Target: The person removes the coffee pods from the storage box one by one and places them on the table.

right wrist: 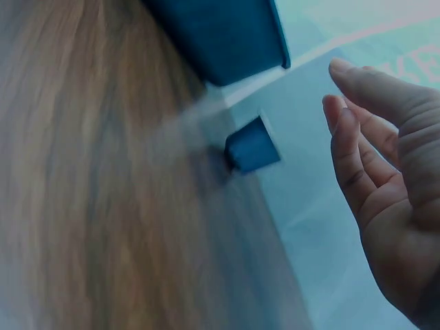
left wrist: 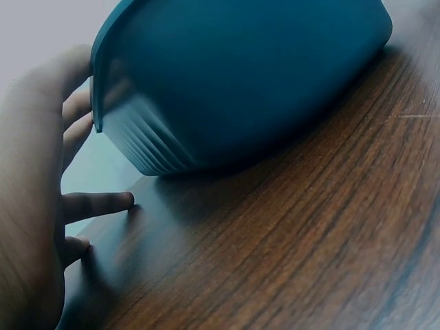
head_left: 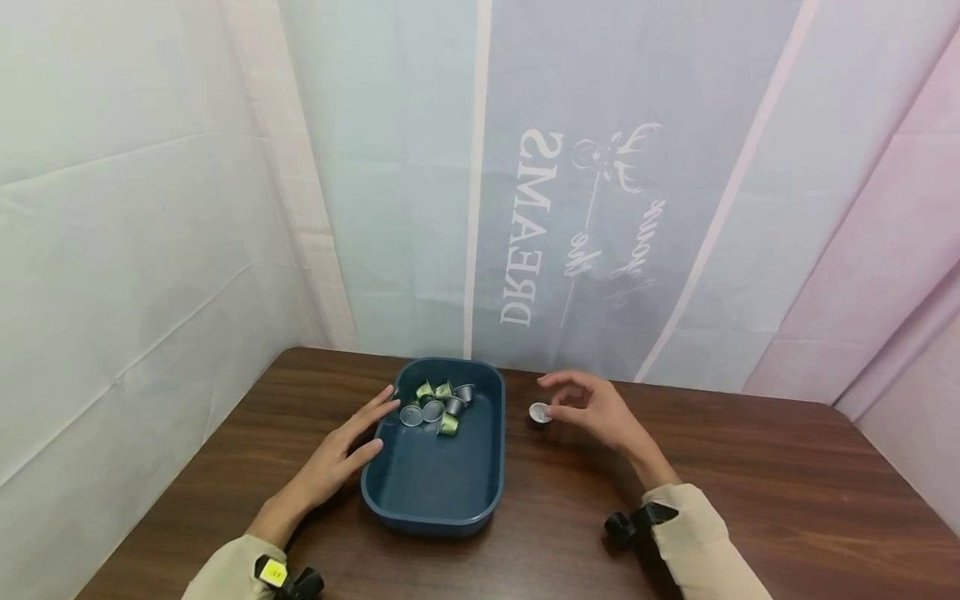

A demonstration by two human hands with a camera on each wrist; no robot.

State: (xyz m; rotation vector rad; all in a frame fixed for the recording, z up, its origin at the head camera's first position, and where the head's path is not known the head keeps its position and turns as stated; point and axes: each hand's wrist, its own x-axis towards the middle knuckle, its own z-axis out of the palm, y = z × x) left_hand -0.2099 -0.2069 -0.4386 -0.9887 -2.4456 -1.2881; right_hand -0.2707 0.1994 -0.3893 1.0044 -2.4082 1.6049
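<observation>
A blue oblong bin (head_left: 438, 479) stands on the table, with several green and grey coffee capsules (head_left: 433, 410) inside. My left hand (head_left: 330, 462) lies along the bin's left side, fingers extended; in the left wrist view, the thumb and some fingers touch the bin's rim (left wrist: 98, 82), while two other fingers reach down to the table. To the right of the bin, a single coffee capsule (head_left: 538, 412) stands with its silver lid up. My right hand (head_left: 596, 412) is close beside it, fingers loosely bent; the right wrist view shows a gap between hand and capsule (right wrist: 252, 146).
The dark wooden table (head_left: 757, 483) extends left, right and in front of the bin. Behind it hangs a pale cloth backdrop (head_left: 405, 208) with upside-down lettering, close to the table's far edge. Another pale cloth (head_left: 135, 250) hangs along the left.
</observation>
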